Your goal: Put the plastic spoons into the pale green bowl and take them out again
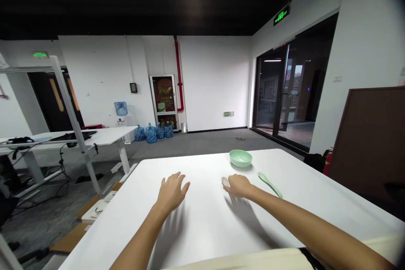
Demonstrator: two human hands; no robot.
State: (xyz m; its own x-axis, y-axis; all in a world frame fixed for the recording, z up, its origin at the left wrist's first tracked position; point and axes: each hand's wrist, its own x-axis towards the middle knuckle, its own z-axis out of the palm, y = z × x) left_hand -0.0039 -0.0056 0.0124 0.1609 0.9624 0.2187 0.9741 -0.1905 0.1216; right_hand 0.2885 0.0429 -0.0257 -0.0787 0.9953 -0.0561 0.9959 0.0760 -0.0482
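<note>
The table (202, 185) is brightly lit, and soft shadows are cast toward its near edge by the left hand (171, 194) and right hand (238, 186). The frame edges are bowed by wide-angle distortion, and the corners are darkened.

There's a wide lane of white tabletop (202, 228) between the left hand (172, 193) and the right hand (238, 186)! Heading far, the green bowl (240, 158) stands in the way, a beige spoon (225, 182) sits tight against the right hand, and a green spoon (269, 184) blocks the right!

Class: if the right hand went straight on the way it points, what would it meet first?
The right hand would probably meet the pale wooden spoon at its fingertips first, though depth is unclear.
</note>
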